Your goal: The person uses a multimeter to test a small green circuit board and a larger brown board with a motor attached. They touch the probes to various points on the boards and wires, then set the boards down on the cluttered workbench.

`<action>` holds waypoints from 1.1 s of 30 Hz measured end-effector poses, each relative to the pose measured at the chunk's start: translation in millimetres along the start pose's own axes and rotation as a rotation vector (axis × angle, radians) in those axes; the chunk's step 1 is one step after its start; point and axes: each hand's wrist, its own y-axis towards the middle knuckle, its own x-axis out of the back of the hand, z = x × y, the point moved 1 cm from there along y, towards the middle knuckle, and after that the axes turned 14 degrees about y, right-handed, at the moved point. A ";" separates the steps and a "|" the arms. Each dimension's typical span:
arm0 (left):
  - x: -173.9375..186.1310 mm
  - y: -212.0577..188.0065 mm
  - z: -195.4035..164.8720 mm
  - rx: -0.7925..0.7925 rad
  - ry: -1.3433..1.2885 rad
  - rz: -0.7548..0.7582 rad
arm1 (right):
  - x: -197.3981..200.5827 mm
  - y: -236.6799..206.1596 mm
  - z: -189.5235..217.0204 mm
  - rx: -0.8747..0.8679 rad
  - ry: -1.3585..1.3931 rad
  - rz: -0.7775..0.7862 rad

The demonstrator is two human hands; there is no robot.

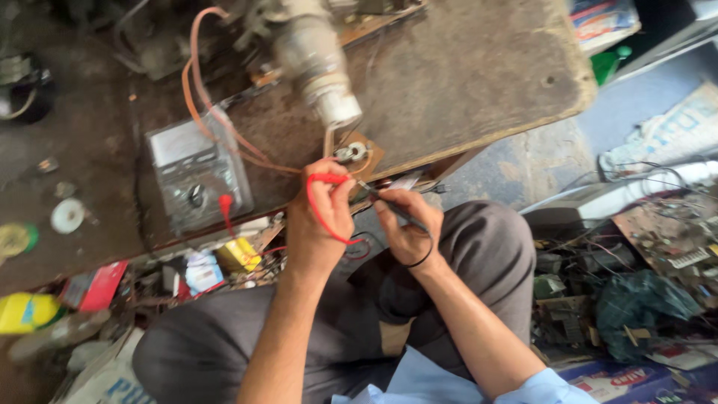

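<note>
Head view: the left hand (320,217) has its grip pinched narrow on a red probe (327,179), whose red lead loops down past the wrist. The right hand (404,224) holds a black probe (389,206) like a pen, grip closed around it, the black lead curling under the wrist. Both probe tips point at a small round metal part (351,153) on a brown board at the near edge of the desk (479,82), just beyond the fingers. A blurred whitish cylindrical unit (314,60) lies on the desk right behind that part. Toward the desk's left near edge sits a grey analogue meter (196,176) with a dial knob; orange-red wires run from it across the desk.

Below the desk's near edge, on the floor to the left, lie a small yellow box (239,254), a pale blue-and-white packet (200,271), a flat red package (97,286) and a yellow container (26,312). At the far right corner of the desk a carton with a red-and-blue label (602,19) shows. Circuit boards and tangled wires (658,239) pile up on the right.
</note>
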 end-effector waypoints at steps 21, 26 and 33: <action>1.6 -0.2 2.8 0.099 -0.042 0.044 | -0.4 -1.7 0.6 0.132 -0.133 0.037; 0.5 -2.3 2.1 0.080 -0.086 0.010 | -0.9 -1.4 2.2 0.153 -0.145 0.050; -1.7 -1.4 0.9 0.011 0.043 -0.012 | -1.4 0.1 4.5 0.169 -0.148 0.053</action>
